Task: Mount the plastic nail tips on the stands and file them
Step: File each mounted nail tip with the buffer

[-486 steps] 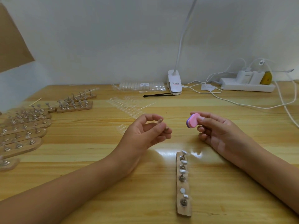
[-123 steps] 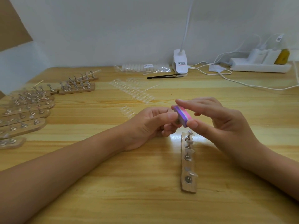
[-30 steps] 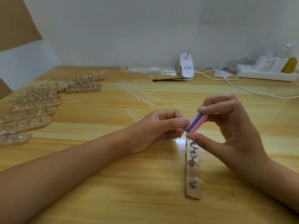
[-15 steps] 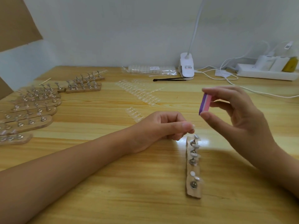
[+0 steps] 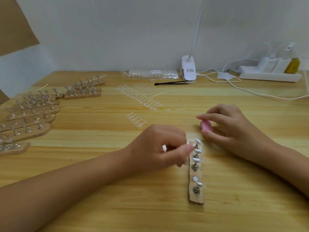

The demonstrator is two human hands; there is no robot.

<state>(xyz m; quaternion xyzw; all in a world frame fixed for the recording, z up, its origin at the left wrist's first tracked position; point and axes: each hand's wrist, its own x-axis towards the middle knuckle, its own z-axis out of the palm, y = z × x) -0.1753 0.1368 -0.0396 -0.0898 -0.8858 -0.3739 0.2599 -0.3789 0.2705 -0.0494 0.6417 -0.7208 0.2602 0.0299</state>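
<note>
1. Wooden table top [image 5: 100, 206] is seen from above, with both bare forearms laid across it toward the middle.
2. A narrow wooden strip [image 5: 197, 199] is laid lengthwise in front of the person, slightly right of centre, and a row of metal stands [image 5: 195, 166] is set along it.
3. A clear nail tip [image 5: 198, 141] is seen on the farthest stand of that row, at the strip's far end.
4. The left hand [image 5: 158, 148] is held just left of that far end, its fingers curled and its thumb tip brought up against the stands there. The fingers are blurred, so whether anything is pinched between them cannot be told.
5. A pink buffer block [image 5: 206, 125] is pinched between the forefinger and thumb of the right hand [image 5: 234, 129]. It is held just beyond the strip's far end and low over the table. Whether it touches the wood cannot be told.
6. Clear racks of loose tips [image 5: 140, 97] are spread beyond the hands, and a shorter rack piece [image 5: 137, 119] lies nearer the left hand.
7. Spare stand strips [image 5: 30, 118] are grouped at the table's left edge.
8. Along the wall are ranged a bag of tips [image 5: 150, 73], black tweezers [image 5: 172, 83], a white clip lamp [image 5: 188, 69] and a white power strip [image 5: 267, 76] with cables.
</note>
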